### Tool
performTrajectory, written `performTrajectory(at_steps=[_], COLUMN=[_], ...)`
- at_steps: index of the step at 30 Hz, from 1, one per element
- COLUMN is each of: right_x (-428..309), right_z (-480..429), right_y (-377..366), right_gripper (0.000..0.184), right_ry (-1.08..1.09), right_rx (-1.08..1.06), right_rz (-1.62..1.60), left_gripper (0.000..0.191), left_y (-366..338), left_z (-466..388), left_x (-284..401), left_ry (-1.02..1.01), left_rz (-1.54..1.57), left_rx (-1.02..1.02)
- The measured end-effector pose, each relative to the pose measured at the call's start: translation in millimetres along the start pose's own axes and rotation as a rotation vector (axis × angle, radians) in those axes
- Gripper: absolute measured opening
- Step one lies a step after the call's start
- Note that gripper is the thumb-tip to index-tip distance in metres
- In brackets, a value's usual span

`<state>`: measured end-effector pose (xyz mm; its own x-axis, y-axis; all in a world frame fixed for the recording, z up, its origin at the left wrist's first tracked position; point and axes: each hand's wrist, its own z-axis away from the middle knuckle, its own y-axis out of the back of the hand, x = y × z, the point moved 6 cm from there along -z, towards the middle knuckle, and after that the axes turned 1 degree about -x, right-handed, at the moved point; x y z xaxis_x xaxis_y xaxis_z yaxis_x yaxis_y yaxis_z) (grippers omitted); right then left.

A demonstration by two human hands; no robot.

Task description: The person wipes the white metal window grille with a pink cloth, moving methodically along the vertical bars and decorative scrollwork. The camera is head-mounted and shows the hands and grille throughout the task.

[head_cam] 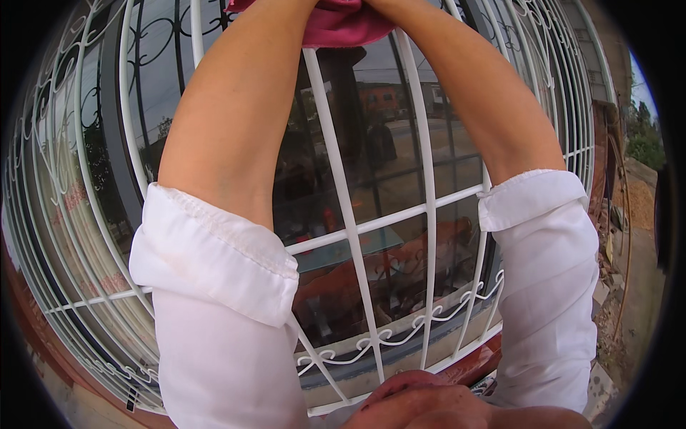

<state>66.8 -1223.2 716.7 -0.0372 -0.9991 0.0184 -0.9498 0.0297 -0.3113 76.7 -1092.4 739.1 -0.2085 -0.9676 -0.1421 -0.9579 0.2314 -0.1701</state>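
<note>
Both my hands are cut off by the top edge of the view, so what they hold cannot be seen. My bare left forearm (225, 118) and right forearm (471, 86) reach upward and come close together there. A pink cloth (348, 27) hangs between and around my wrists, with its lower edge over the bars. Before me stands a white metal window grille (335, 145) of upright bars, one crossbar and curled scrollwork. Behind it lies dark window glass (380, 177), full of reflections.
A curtain with a flower pattern (75, 209) shows behind the grille at left. Below the window runs a reddish-brown sill (471, 364). At right are rubble (603, 284), a thin upright cable or pole (624, 241) and bare ground (643, 279).
</note>
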Motion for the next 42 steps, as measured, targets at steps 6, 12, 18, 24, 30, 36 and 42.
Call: performTrajectory(at_steps=[6, 12, 18, 24, 30, 36, 42], right_x=[13.4, 19.4, 17.8, 6.4, -5.0, -25.7, -67.8], right_z=[18.3, 78.5, 191.8, 280.6, 335.2, 361.2, 377.9], right_y=[7.3, 33.5, 87.1, 124.0, 157.4, 240.4, 224.8], right_gripper=[0.027, 0.028, 0.027, 0.031, 0.035, 0.031, 0.038], right_ry=[0.082, 0.124, -0.172, -0.419, -0.333, -0.206, -0.555], right_rx=[-0.082, -0.002, -0.164, -0.362, -0.433, -0.376, -0.467], right_rz=[-0.300, -0.740, -0.709, -0.686, -0.587, -0.631, -0.865], left_gripper=[0.038, 0.030, 0.039, 0.033, 0.025, 0.023, 0.013], left_y=[7.6, 29.0, 50.9, 80.5, 112.8, 177.4, 200.2], left_z=[22.3, 95.4, 202.2, 321.0, 372.1, 401.3, 416.2], left_x=[-8.9, -9.0, 1.7, 19.5, 14.6, -54.7, -101.8], left_ry=[0.110, 0.128, 0.136, 0.189, 0.275, 0.640, 0.664], left_rz=[0.321, 0.612, 0.922, 1.023, 1.136, 1.158, 1.049], left_rx=[-0.102, -0.006, 0.110, -0.137, -0.240, 0.057, 0.144])
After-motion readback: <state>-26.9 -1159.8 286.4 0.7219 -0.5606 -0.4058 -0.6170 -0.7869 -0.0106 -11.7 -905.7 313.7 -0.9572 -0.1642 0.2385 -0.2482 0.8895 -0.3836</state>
